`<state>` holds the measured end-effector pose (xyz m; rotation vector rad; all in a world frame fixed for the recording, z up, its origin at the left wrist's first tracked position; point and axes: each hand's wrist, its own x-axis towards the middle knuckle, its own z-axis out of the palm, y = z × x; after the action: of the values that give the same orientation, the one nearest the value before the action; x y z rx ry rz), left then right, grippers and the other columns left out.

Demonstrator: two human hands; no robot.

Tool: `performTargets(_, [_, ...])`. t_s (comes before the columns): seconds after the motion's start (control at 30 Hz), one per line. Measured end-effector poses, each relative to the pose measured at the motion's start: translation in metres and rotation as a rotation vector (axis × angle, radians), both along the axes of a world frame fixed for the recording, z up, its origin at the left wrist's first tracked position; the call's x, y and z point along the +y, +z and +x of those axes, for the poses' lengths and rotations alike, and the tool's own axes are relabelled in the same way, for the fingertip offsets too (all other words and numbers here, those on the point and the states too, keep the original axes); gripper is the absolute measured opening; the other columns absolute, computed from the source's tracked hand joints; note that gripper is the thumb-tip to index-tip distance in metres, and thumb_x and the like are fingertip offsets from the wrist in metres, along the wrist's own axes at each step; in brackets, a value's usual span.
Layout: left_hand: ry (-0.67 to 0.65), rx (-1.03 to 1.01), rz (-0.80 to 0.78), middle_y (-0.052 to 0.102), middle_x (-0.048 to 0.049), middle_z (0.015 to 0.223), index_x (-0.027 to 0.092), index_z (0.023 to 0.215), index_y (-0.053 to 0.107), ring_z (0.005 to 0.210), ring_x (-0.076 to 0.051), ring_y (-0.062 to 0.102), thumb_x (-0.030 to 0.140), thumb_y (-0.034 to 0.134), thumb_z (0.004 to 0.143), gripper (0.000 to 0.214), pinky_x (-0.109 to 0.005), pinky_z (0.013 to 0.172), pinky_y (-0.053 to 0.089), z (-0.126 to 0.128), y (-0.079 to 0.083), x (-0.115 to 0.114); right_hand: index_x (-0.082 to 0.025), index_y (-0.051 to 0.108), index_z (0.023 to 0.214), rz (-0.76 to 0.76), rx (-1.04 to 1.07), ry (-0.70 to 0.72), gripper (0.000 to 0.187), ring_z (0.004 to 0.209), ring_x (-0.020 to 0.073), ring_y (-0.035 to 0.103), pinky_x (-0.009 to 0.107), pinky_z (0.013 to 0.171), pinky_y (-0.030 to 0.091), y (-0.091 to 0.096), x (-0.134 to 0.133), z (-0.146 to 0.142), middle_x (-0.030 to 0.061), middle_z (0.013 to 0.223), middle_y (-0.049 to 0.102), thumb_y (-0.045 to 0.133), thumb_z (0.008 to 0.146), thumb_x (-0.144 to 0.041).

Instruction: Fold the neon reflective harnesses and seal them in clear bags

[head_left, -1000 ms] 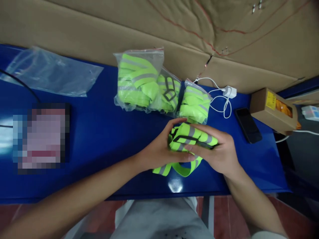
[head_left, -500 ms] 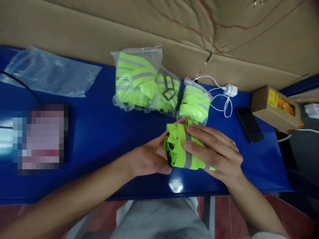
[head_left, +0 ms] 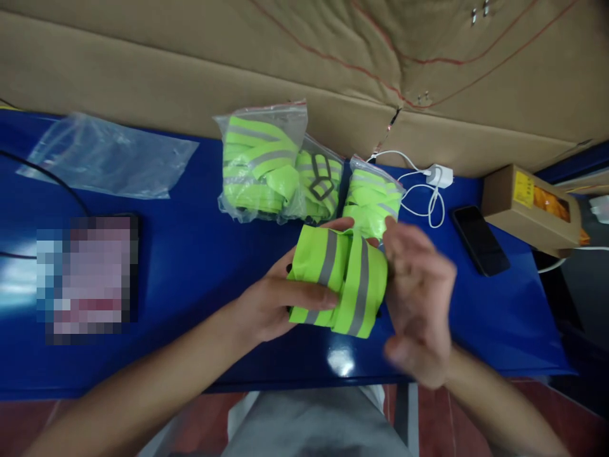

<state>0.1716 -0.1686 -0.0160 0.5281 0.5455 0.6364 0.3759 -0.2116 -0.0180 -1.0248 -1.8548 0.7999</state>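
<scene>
A folded neon-green reflective vest (head_left: 340,279) with grey stripes is held above the blue table (head_left: 190,254). My left hand (head_left: 271,304) grips its left side, thumb across the front. Just right of the vest, my right hand (head_left: 419,298) is blurred by motion, with its fingers spread and nothing in them. Behind the vest lie three clear bags of the same green vests: a large one (head_left: 259,165), a middle one (head_left: 321,181) and a small one (head_left: 371,200).
An empty clear plastic bag (head_left: 109,158) lies at the back left. A white charger with cable (head_left: 435,181), a black phone (head_left: 478,240) and a cardboard box (head_left: 530,206) sit at the right. Brown cardboard (head_left: 304,70) lines the back.
The loose straps have been tucked in and the vest turned into a flat folded bundle. My right hand has come off it and moved right. My left hand keeps its hold.
</scene>
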Motion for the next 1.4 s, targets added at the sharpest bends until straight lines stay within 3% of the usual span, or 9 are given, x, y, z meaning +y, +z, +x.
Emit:
performTargets(0.13, [0.002, 0.011, 0.179, 0.063, -0.0035, 0.147, 0.033, 0.141, 0.058, 0.129, -0.036, 0.063, 0.012, 0.079, 0.063, 0.083, -0.043, 0.1, 0.057, 0.002, -0.002, -0.007, -0.036, 0.029, 0.159, -0.38, 0.385, 0.015, 0.083, 0.155, 0.0302, 0.037, 0.047, 0.12, 0.045, -0.012, 0.009, -0.004, 0.0072, 0.17, 0.029, 0.062, 0.091, -0.071])
performTargets(0.27, [0.007, 0.203, 0.79, 0.041, -0.0051, 0.167, 0.035, 0.152, 0.048, 0.145, -0.041, 0.047, 0.02, 0.075, 0.076, 0.082, -0.057, 0.118, 0.038, -0.003, -0.011, -0.008, -0.034, 0.039, 0.157, -0.692, 0.573, 0.111, 0.106, 0.136, 0.0314, 0.061, 0.04, 0.102, 0.059, -0.027, 0.008, -0.012, 0.0115, 0.161, 0.047, 0.091, 0.069, -0.059])
performTargets(0.47, [-0.037, 0.423, 1.371, 0.002, -0.0094, 0.178, 0.028, 0.166, 0.025, 0.162, -0.042, -0.001, 0.042, 0.079, 0.076, 0.105, -0.059, 0.128, -0.008, -0.009, -0.017, 0.006, -0.022, 0.076, 0.114, -0.822, 0.576, 0.096, 0.058, 0.084, 0.0228, 0.077, 0.029, 0.075, 0.063, -0.026, 0.001, -0.005, 0.0034, 0.096, 0.08, 0.098, 0.063, -0.039])
performTargets(0.63, [-0.032, 0.415, 1.336, 0.007, -0.0153, 0.176, 0.027, 0.168, -0.003, 0.162, -0.04, 0.011, 0.041, 0.084, 0.077, 0.126, -0.054, 0.13, 0.018, -0.012, -0.009, 0.005, -0.02, 0.08, 0.102, -0.787, 0.559, -0.087, 0.043, 0.074, 0.0238, 0.077, 0.031, 0.069, 0.063, -0.021, 0.001, -0.002, 0.0039, 0.087, 0.081, 0.096, 0.065, -0.035])
performTargets(0.77, [0.112, 0.617, 1.258, 0.057, -0.0129, 0.153, 0.025, 0.152, 0.05, 0.138, -0.03, 0.057, 0.039, 0.065, 0.096, 0.06, -0.041, 0.115, 0.045, -0.045, 0.03, 0.012, -0.02, 0.08, 0.1, -0.756, 0.635, -0.247, 0.044, 0.076, 0.0298, 0.079, 0.039, 0.071, 0.065, -0.017, 0.004, -0.002, 0.008, 0.09, 0.082, 0.096, 0.063, -0.04])
performTargets(0.9, [0.521, 1.577, 0.955, 0.076, -0.0133, 0.117, 0.019, 0.121, 0.071, 0.112, -0.032, 0.071, 0.037, 0.048, 0.102, 0.035, -0.043, 0.101, 0.052, -0.104, 0.056, 0.049, -0.02, 0.08, 0.098, -0.734, 0.679, -0.35, 0.044, 0.078, 0.0343, 0.08, 0.048, 0.074, 0.067, -0.009, 0.008, -0.001, 0.0099, 0.089, 0.082, 0.097, 0.063, -0.041])
performTargets(1.0, [0.322, 2.177, 0.611, 0.067, -0.0279, 0.134, 0.009, 0.136, 0.062, 0.125, -0.044, 0.064, 0.035, 0.052, 0.1, 0.046, -0.058, 0.102, 0.049, -0.137, 0.048, 0.087, -0.02, 0.08, 0.098, -0.732, 0.708, -0.364, 0.046, 0.079, 0.033, 0.08, 0.045, 0.075, 0.067, -0.007, 0.008, -0.004, 0.0095, 0.091, 0.083, 0.099, 0.061, -0.039])
performTargets(1.2, [0.234, 2.177, 0.575, 0.073, -0.0306, 0.117, 0.004, 0.113, 0.072, 0.114, -0.043, 0.07, 0.019, 0.066, 0.087, 0.031, -0.05, 0.094, 0.055, -0.142, 0.023, 0.115, -0.019, 0.078, 0.107, -0.717, 0.72, -0.338, 0.053, 0.088, 0.0302, 0.08, 0.041, 0.082, 0.066, -0.014, 0.003, -0.009, 0.0082, 0.098, 0.083, 0.099, 0.061, -0.035])
performTargets(1.4, [0.492, 2.196, 0.816, 0.07, -0.0242, 0.128, 0.01, 0.126, 0.067, 0.119, -0.037, 0.067, 0.027, 0.039, 0.104, 0.04, -0.046, 0.097, 0.053, -0.125, 0.06, 0.075, -0.016, 0.076, 0.114, -0.71, 0.773, -0.34, 0.058, 0.096, 0.0315, 0.079, 0.042, 0.089, 0.065, -0.001, 0.01, -0.005, 0.011, 0.109, 0.081, 0.099, 0.063, -0.035])
